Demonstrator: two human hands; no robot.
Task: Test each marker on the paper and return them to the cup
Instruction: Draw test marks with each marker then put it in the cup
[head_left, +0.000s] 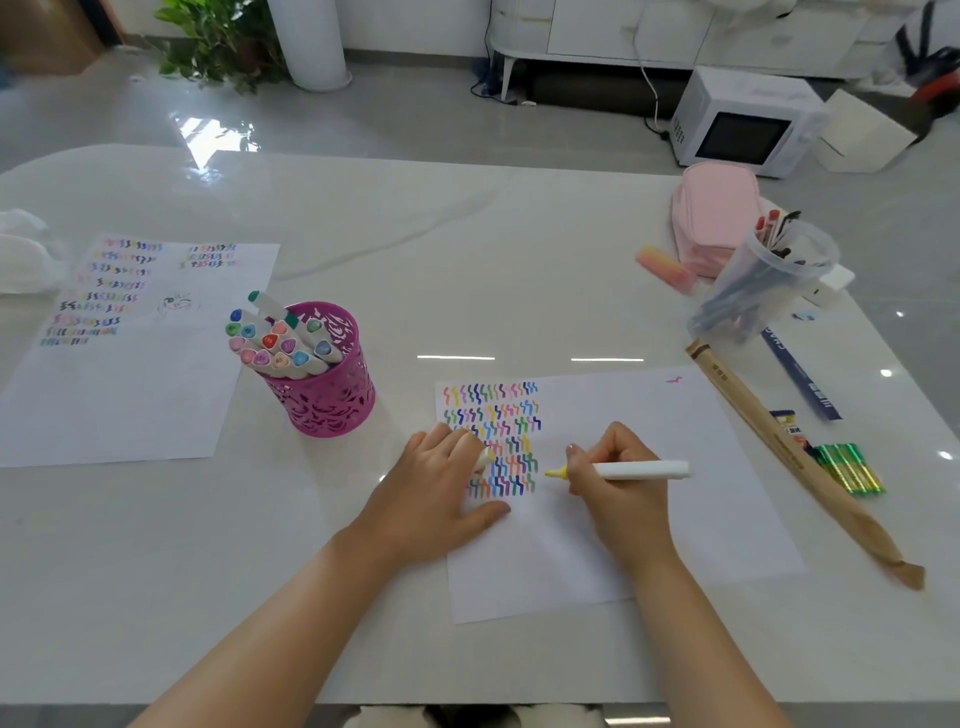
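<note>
My right hand (615, 478) grips a white marker (639, 470) with a yellow tip, held nearly level, the tip pointing left just above the paper (649, 493) beside rows of coloured squiggles (493, 436). My left hand (441, 483) rests flat on the paper's left edge, covering part of the squiggles, with what looks like the marker's pale cap (484, 459) between its fingers. A magenta perforated cup (324, 384) stands to the left, filled with several capped markers (280, 340).
A second marked sheet (130, 353) lies at far left. On the right are a clear jug of pens (763, 280), a pink pouch (714, 213), a long wooden stick (789, 452), a green pack (852, 467) and a blue ruler (802, 382).
</note>
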